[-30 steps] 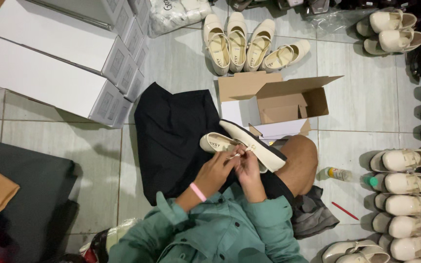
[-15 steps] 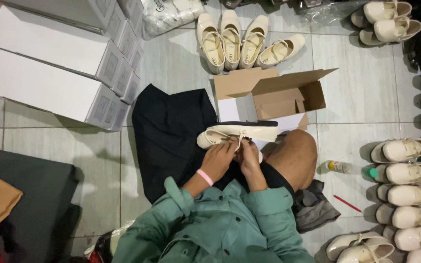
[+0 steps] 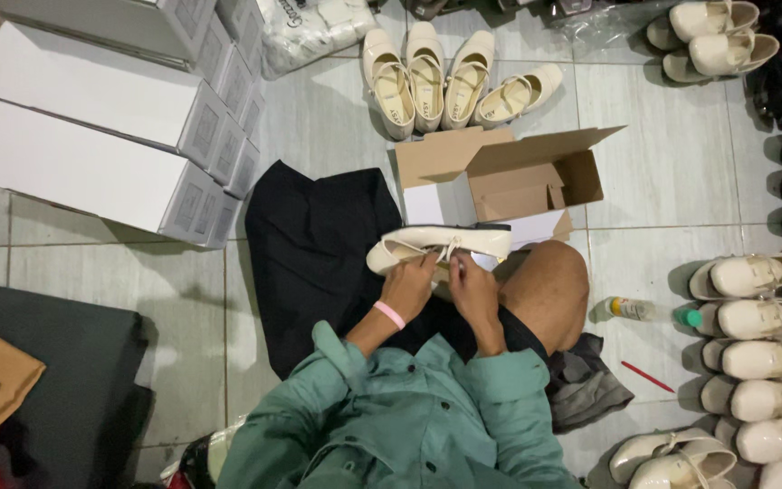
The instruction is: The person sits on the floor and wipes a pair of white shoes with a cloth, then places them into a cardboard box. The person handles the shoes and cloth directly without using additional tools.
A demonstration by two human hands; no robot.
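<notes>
- The left hand [image 3: 409, 288], with a pink wristband, is pinching the side of a cream strapped shoe [image 3: 439, 244] lying on its side over the person's lap, above the black cloth [image 3: 319, 244].
- The right hand [image 3: 471, 292] is closing its fingers at the shoe's strap near the middle; whether it is gripping the strap or a small part, I cannot tell.
- The shoe is sitting just in front of the open cardboard box [image 3: 536, 177], which is holding no shoe that shows.
- Judging by this, the work on this shoe is underway, not finished.
- Four cream shoes [image 3: 450, 77] are lying at the far edge of the tiled floor [image 3: 662, 181], more pairs along its right edge [image 3: 758, 312], white boxes [image 3: 92, 154] at its left.
</notes>
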